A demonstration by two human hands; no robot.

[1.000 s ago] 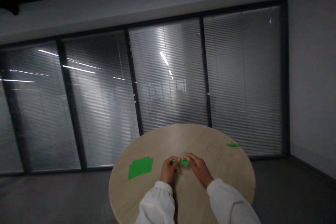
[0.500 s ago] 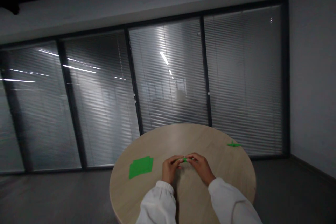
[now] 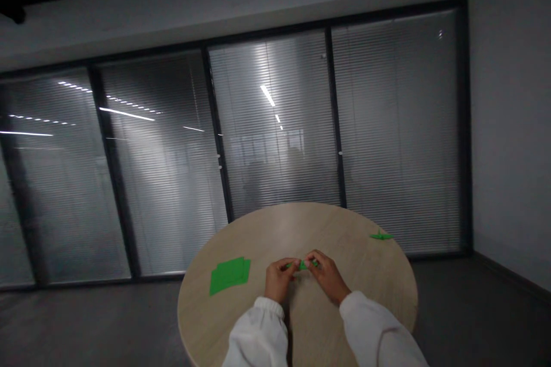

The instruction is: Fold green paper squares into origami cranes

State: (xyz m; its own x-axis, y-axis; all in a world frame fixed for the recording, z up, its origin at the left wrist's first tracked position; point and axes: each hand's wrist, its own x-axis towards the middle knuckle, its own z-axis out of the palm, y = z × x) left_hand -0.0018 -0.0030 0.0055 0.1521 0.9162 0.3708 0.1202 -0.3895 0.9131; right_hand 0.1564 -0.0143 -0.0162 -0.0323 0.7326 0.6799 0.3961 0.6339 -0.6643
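Observation:
Between my two hands is a small piece of folded green paper (image 3: 302, 265), mostly covered by the fingers. My left hand (image 3: 280, 280) pinches its left end, with the thumb and fingers closed. On the other side, my right hand (image 3: 326, 276) is closed on the right end. Both hands are held close together over the middle of the table. To the left of them lies a short stack of flat green paper sheets (image 3: 229, 275), slightly fanned. A folded green paper figure (image 3: 381, 235) with pointed ends sits near the far right edge.
The round wooden table (image 3: 301, 223) has a curved edge all around. Behind it stands a glass partition with blinds (image 3: 279, 172) and dark frames. A plain wall (image 3: 508, 155) rises at the right.
My fingertips have drawn slightly apart, and more of the green paper shows between them. The whole view has shifted a little; the sheets and the folded figure stay in place.

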